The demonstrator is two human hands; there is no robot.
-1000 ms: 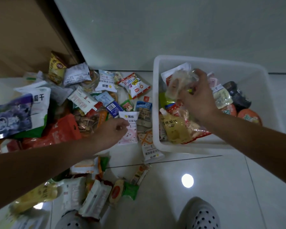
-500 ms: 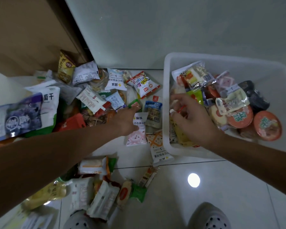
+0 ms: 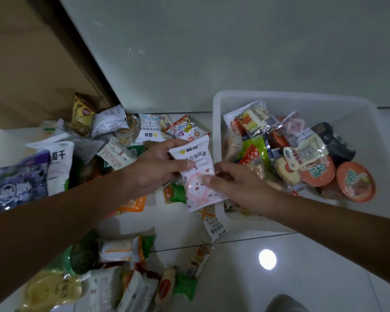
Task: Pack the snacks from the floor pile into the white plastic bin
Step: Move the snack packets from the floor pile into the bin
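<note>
- Sprawling from seven to eleven o'clock, blocking low passes: floor pile [image 3: 113, 152].
- Standing at three o'clock, rim raised: white plastic bin [image 3: 291, 95].
- Crowding the bin's middle: cups and packets [image 3: 318, 172], leaving only its twelve o'clock strip bare.
- Hanging over the bin's nine o'clock rim: white pouch [image 3: 196, 176].
- Lying open at five o'clock: floor tile [image 3: 313, 266].
- Closing off twelve o'clock: wall [image 3: 212, 52].

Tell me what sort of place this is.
Probably a room in a home, at floor level: glossy tiled floor, plain white wall, wooden panel, and a snack pile beside a white plastic bin.
</note>
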